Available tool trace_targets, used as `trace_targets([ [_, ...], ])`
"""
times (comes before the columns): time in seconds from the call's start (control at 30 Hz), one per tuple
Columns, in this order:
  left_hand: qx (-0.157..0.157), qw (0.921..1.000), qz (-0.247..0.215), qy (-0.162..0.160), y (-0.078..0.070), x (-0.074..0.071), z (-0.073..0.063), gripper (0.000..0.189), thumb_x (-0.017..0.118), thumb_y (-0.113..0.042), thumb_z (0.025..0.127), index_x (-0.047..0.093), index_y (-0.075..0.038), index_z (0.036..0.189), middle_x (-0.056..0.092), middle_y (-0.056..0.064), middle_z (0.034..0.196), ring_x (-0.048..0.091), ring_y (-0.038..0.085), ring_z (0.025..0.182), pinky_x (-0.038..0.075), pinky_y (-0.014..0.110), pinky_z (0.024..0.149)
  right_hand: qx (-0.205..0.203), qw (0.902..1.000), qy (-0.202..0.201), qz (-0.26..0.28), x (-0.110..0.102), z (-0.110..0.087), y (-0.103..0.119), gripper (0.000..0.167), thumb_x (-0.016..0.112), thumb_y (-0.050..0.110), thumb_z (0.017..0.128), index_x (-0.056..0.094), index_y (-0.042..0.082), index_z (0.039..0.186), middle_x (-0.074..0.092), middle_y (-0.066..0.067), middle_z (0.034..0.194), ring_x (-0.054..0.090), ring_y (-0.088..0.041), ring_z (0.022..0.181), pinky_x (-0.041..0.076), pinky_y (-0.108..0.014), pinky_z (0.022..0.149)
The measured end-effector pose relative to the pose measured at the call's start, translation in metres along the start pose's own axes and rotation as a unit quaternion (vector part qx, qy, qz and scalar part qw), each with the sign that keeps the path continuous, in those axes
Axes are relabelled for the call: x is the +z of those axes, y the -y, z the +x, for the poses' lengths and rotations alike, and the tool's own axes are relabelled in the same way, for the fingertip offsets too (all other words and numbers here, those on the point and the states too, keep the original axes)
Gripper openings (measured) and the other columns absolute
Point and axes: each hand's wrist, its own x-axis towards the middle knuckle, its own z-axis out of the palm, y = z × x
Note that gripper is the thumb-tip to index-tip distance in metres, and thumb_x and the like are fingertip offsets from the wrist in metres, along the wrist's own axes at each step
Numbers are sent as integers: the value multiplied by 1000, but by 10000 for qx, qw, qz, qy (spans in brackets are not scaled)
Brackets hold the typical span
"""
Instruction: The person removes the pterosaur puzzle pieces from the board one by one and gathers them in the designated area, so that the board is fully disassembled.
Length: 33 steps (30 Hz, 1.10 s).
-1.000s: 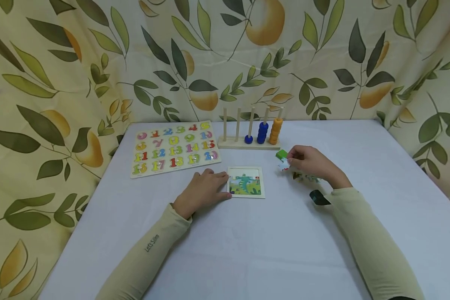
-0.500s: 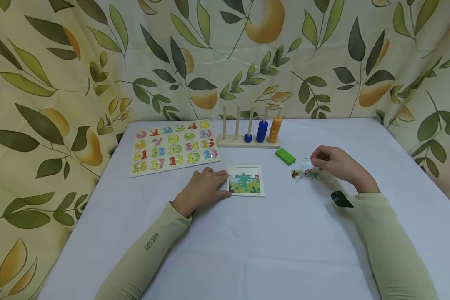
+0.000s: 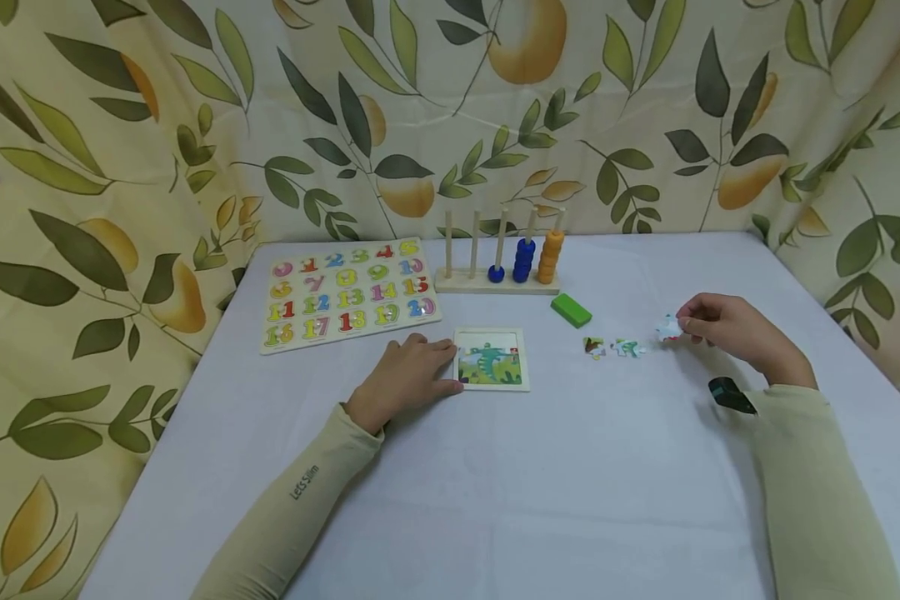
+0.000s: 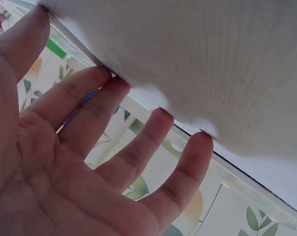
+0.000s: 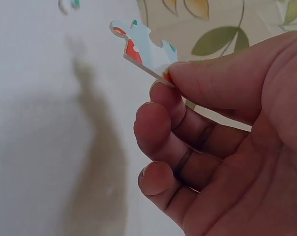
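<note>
Between thumb and forefinger, my right hand (image 3: 753, 336) pinches a pale blue jigsaw piece (image 3: 667, 328) with red marks. The right wrist view shows that jigsaw piece (image 5: 148, 49) tilted in the air, its other fingers curled below. On the table, left of this hand, lie loose jigsaw pieces, one brown and green (image 3: 594, 347), another white and green (image 3: 627, 347). My left hand (image 3: 403, 379) rests on the table with its fingertips at the left edge of a white-framed dinosaur puzzle (image 3: 525, 367). Its fingers (image 4: 183, 174) are loosely extended in the left wrist view.
A green block (image 3: 571, 310) lies behind the loose pieces. At the back stands a wooden peg counter (image 3: 495, 287) with blue and orange beads. A number puzzle board (image 3: 352, 296) lies at the back left. A leaf-patterned curtain (image 3: 450, 108) hangs behind the table.
My right hand has moved right, carrying the pinched jigsaw piece away from the green block and past the loose pieces, which now show more fully. My left hand has stayed at the puzzle.
</note>
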Motion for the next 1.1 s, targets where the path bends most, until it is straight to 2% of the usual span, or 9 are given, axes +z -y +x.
trace_targets([
  [0.27, 53, 10000, 10, -80, 2, 0, 0, 67, 70, -54, 103, 58, -14, 156, 55, 1, 160, 52, 35, 140, 47, 61, 104, 211, 9993, 238, 187, 6, 3, -12, 28, 58, 16, 111, 58, -7, 128, 62, -12, 102, 56, -24, 90, 49, -32, 73],
  [0.8, 32, 9999, 81, -52, 3, 1, 3, 67, 70, -55, 102, 59, -15, 155, 56, 0, 159, 54, 34, 138, 48, 60, 102, 197, 9991, 259, -282, 11, 7, -7, 29, 60, 15, 109, 63, -8, 126, 65, -14, 106, 55, -32, 97, 48, -33, 76],
  [0.93, 16, 10000, 51, -16, 3, 1, 2, 69, 70, -55, 102, 58, -15, 156, 55, 1, 160, 53, 34, 139, 47, 60, 104, 202, 9991, 246, -276, 10, 8, -5, 34, 56, 17, 111, 62, -9, 132, 65, -13, 103, 55, -32, 95, 48, -35, 74],
  [1.1, 30, 10000, 15, -7, 3, 1, 2, 69, 69, -55, 102, 57, -15, 157, 53, 1, 161, 52, 35, 141, 46, 61, 104, 251, 9993, 76, -259, 11, 7, 0, 45, 50, 28, 115, 58, -9, 138, 63, -16, 103, 54, -35, 99, 48, -36, 74],
])
